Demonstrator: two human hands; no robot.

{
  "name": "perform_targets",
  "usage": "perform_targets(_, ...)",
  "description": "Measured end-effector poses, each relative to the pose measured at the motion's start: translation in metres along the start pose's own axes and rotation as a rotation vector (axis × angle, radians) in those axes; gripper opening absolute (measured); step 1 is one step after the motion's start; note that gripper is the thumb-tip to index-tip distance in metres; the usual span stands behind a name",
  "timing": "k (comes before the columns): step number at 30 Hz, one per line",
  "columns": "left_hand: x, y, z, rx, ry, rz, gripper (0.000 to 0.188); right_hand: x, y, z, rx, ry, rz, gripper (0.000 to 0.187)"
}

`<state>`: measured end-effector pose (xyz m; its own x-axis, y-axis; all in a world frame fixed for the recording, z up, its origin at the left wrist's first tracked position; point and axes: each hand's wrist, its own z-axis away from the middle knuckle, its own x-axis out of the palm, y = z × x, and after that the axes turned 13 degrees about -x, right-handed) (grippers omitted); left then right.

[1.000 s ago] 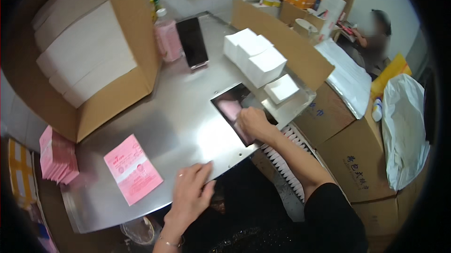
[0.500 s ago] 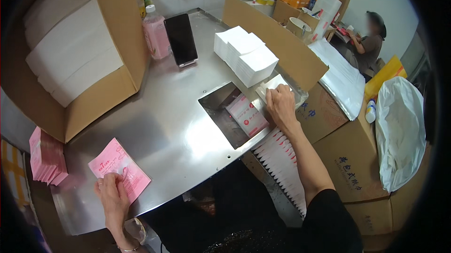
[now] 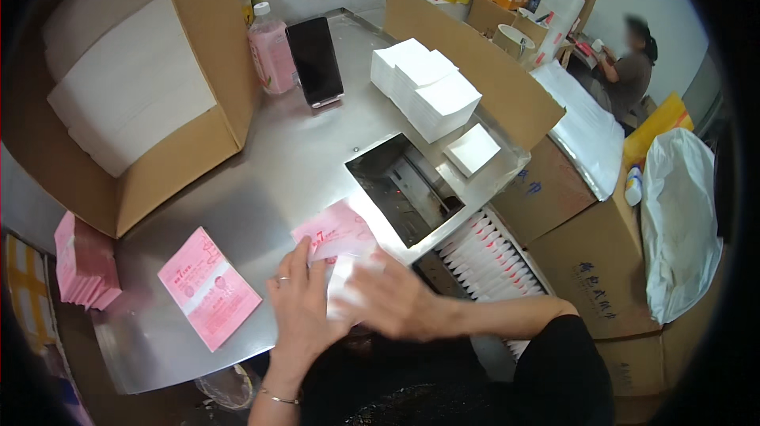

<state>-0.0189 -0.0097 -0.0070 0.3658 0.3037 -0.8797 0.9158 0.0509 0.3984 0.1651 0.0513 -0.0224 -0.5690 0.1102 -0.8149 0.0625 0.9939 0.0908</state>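
Note:
At the table's front edge, my left hand point(image 3: 301, 299) has its fingers on a pink printed wrapper sheet point(image 3: 336, 228), gripping it by the near side. A small white folded tissue point(image 3: 342, 279) lies against that sheet, between my two hands. Over the tissue is my right hand point(image 3: 396, 299), its fingers smeared by motion. To the left, a flat stack of pink wrapper sheets point(image 3: 210, 287) rests on the metal table. Beyond the opening point(image 3: 408, 188) stand tall stacks of white folded tissues point(image 3: 427, 89), with a smaller tissue pile point(image 3: 473, 149) nearer.
An open carton point(image 3: 178, 137) of white tissues stands at left, with pink bundles point(image 3: 83, 264) below it. A phone point(image 3: 314, 62) and a pink bottle point(image 3: 271, 50) are at the back. Below the opening sits a box of finished packs point(image 3: 487, 256). Another person point(image 3: 631, 70) sits far right.
My left hand has moved right from the pink stack, with a wrapper sheet. My right hand has come from the small tissue pile to the front edge. The packet in the opening is gone from view.

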Motion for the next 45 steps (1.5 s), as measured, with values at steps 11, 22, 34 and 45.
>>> perform_targets(11,0.010,0.003,0.000,0.004,0.063,-0.155,0.059,-0.021,0.085,0.020,0.532,-0.017,0.118,0.015)
perform_targets(22,0.001,0.014,-0.019,0.005,0.143,-0.202,0.048,-0.037,0.159,0.093,0.748,-0.069,0.526,0.012)
perform_targets(34,0.017,0.013,-0.013,0.035,0.093,-0.106,0.039,-0.042,0.171,0.102,0.722,0.147,0.461,0.012)
perform_targets(45,0.018,0.013,-0.010,0.011,0.131,-0.067,0.036,-0.044,0.175,0.112,0.757,0.196,0.369,0.015)
